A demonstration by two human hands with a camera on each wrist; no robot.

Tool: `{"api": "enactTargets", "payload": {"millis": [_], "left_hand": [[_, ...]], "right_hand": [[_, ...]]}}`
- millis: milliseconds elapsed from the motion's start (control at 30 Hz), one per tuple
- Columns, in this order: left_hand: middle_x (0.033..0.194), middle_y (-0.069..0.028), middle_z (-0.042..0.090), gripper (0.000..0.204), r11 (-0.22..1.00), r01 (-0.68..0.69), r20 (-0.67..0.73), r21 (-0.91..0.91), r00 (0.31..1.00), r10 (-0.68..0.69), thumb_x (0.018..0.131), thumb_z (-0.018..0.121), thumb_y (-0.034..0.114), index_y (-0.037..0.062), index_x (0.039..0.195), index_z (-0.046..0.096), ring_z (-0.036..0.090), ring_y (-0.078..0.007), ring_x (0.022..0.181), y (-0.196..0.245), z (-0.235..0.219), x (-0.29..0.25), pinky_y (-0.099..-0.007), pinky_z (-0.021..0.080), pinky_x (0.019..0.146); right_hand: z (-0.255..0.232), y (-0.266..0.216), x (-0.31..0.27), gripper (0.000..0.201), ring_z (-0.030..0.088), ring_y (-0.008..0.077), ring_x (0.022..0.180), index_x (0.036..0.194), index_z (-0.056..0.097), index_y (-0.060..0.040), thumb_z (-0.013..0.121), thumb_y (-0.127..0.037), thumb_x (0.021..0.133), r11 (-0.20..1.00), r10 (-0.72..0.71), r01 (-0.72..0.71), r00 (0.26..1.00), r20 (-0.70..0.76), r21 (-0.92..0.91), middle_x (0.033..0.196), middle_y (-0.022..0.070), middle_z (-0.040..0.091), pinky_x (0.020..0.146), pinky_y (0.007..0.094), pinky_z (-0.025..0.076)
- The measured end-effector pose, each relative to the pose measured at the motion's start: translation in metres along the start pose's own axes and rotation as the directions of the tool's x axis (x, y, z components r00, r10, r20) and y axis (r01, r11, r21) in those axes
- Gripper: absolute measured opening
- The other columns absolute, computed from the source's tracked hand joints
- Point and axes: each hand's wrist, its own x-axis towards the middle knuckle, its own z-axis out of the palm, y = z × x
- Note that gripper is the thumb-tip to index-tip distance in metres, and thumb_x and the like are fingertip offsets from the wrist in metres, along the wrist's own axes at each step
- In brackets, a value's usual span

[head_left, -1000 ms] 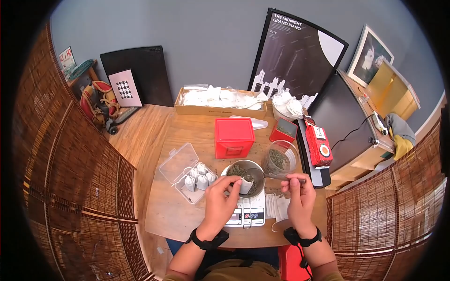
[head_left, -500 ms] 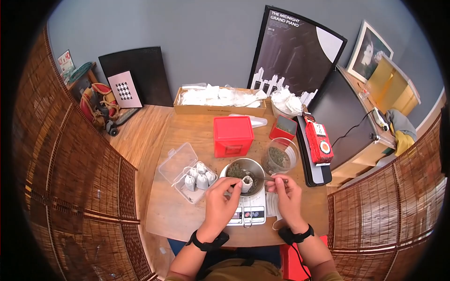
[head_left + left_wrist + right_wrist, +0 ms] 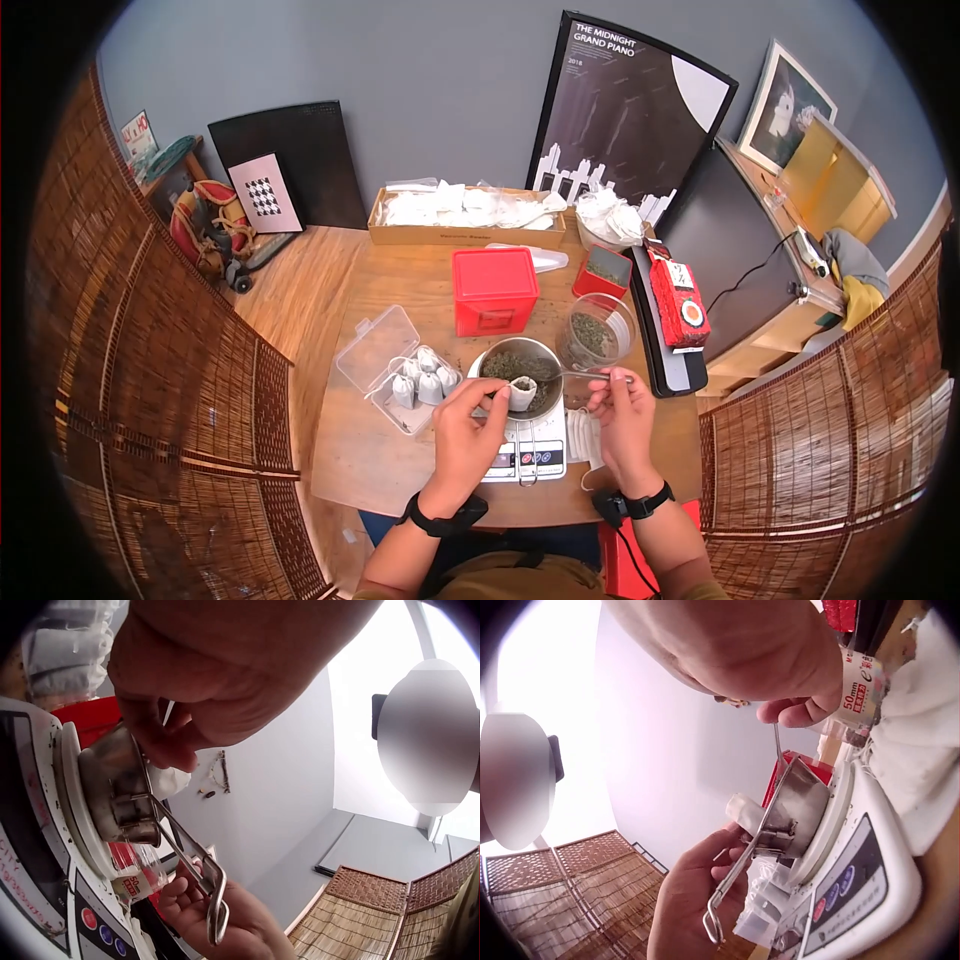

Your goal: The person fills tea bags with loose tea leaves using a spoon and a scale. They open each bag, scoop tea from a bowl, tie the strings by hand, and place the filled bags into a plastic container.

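Observation:
My left hand [image 3: 468, 422] pinches the rim of a small white cloth tea bag [image 3: 521, 399] between thumb and fingers. The bag stands upright with its mouth open and dark dried leaf showing inside. It sits over a steel pan [image 3: 804, 804] with a folding wire handle [image 3: 219, 900], which holds more loose dried leaf [image 3: 512, 362]. A thin metal spoon [image 3: 588, 375] is pinched in my right hand [image 3: 628, 425], its bowl end inside the pan's right side. Beneath the pan lies a white digital scale [image 3: 553, 462].
Left of the pan, a clear plastic box [image 3: 405, 425] contains several filled drawstring bags. Flat empty bags [image 3: 583, 437] lie right of the scale. Behind are a red tin [image 3: 495, 290], a clear tub of leaf [image 3: 625, 330], a smaller red tin [image 3: 600, 285] and a carton of white bags [image 3: 465, 235].
My right hand moved in towards the bag with the spoon, then drew back right. The bag, flatter and tilted before, now stands rounder and upright. My left hand keeps its pinch.

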Motion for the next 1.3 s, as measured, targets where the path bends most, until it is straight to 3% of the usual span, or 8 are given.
{"api": "enactTargets", "payload": {"millis": [500, 700, 900, 1100, 1167, 1300], "left_hand": [[0.102, -0.0123, 0.074, 0.014, 1.0, 0.019, 0.024, -0.022, 1.0, -0.018, 0.103, 0.074, 0.003, -0.0083, 0.111, 0.078, 0.069, -0.011, 0.073, 0.001, -0.001, 0.002, -0.0273, 0.063, 0.052], [0.099, -0.0129, 0.074, 0.014, 1.0, 0.007, 0.031, 0.004, 1.0, -0.007, 0.104, 0.074, 0.004, -0.0071, 0.111, 0.078, 0.069, -0.0119, 0.069, 0.001, -0.002, 0.003, -0.0275, 0.061, 0.05], [0.099, -0.0125, 0.074, 0.014, 1.0, 0.021, 0.038, 0.001, 0.999, -0.021, 0.104, 0.074, 0.003, -0.0065, 0.112, 0.079, 0.069, -0.012, 0.068, 0.002, -0.001, 0.004, -0.0277, 0.06, 0.05], [0.102, -0.0129, 0.075, 0.014, 1.0, 0.008, 0.047, 0.013, 0.999, -0.008, 0.104, 0.074, 0.003, -0.0063, 0.113, 0.079, 0.069, -0.0121, 0.068, 0.001, -0.001, 0.004, -0.0276, 0.059, 0.05], [0.099, -0.0119, 0.074, 0.015, 1.0, -0.005, 0.039, 0.005, 0.999, 0.004, 0.104, 0.075, 0.005, -0.0067, 0.112, 0.079, 0.07, -0.0117, 0.067, 0.0, 0.0, 0.004, -0.0271, 0.057, 0.049], [0.097, -0.0114, 0.074, 0.016, 1.0, -0.019, 0.028, -0.006, 0.999, 0.019, 0.104, 0.075, 0.006, -0.0073, 0.112, 0.079, 0.071, -0.0114, 0.066, 0.0, 0.001, 0.004, -0.0266, 0.055, 0.048]], "right_hand": [[0.001, -0.015, 0.003, 0.023, 0.065, 0.0084, 0.074, 0.119, 0.069, -0.0024, 0.06, -0.023, 0.118, 0.996, -0.025, 0.026, 1.0, 0.009, -0.09, 0.095, 0.0073, 0.077, 0.071, 0.0253, 0.057], [0.004, -0.027, 0.0, 0.021, 0.064, 0.0093, 0.077, 0.12, 0.066, -0.0037, 0.06, -0.024, 0.118, 1.0, -0.024, 0.024, 1.0, -0.007, 0.009, 0.095, 0.0057, 0.073, 0.075, 0.0279, 0.058], [0.012, -0.042, -0.003, 0.023, 0.063, 0.0089, 0.078, 0.12, 0.065, -0.0045, 0.06, -0.027, 0.118, 0.998, -0.057, 0.056, 0.995, 0.083, 0.01, 0.093, 0.0039, 0.07, 0.076, 0.0276, 0.058], [0.023, -0.056, -0.008, 0.024, 0.063, 0.0077, 0.082, 0.119, 0.065, -0.0021, 0.059, -0.025, 0.118, 0.961, -0.153, 0.185, 0.975, 0.159, -0.206, 0.094, 0.0039, 0.071, 0.077, 0.0248, 0.056], [0.025, -0.061, -0.01, 0.023, 0.062, 0.0076, 0.082, 0.119, 0.066, -0.0013, 0.058, -0.022, 0.119, 0.897, -0.231, 0.293, 0.949, 0.215, -0.332, 0.094, 0.0044, 0.071, 0.078, 0.0248, 0.055], [0.03, -0.068, -0.013, 0.022, 0.062, 0.0081, 0.083, 0.119, 0.067, -0.0004, 0.058, -0.02, 0.118, 0.842, -0.278, 0.363, 0.926, 0.255, -0.399, 0.094, 0.0044, 0.07, 0.078, 0.0252, 0.054]]}}
